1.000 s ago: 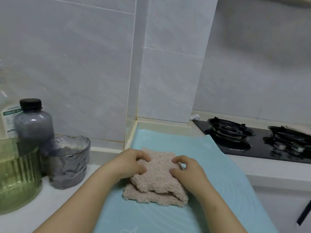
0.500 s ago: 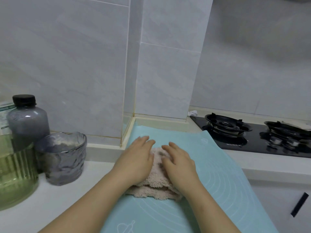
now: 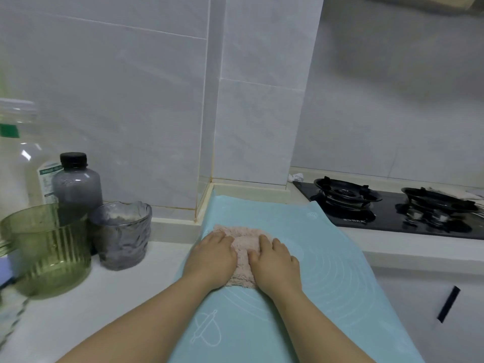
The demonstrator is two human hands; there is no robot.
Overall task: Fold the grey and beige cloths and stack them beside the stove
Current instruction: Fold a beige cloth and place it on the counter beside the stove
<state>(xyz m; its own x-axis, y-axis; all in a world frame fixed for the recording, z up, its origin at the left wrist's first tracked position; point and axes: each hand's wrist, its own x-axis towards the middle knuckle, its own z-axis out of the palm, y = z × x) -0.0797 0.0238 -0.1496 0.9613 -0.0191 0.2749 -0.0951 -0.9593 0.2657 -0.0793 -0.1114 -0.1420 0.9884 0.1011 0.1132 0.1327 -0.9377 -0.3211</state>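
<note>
Head view: one camera, looking down at a teal mat on the counter.
Beige cloth: folded into a small thick pad, lying on the mat's far left part, near the stove but not touching it.
Left hand: palm down, fingers laid flat on the pad's left half, pressing it and gripping nothing.
Right hand: flat in the same way on the right half, with a strip of cloth showing between the two hands.
Grey cloth: not seen here; I cannot tell whether it lies under the beige one.
Handling: fluffy terry, so likely light, soft and limp. It should not slip or break, but the layers will probably spring open once the pressure comes off.
Where to hold: best pinched through all layers at the two side edges, or lifted with one hand slid under and the other on top.
Risk: taken by the top layer alone, the fold would likely fall open.
</note>
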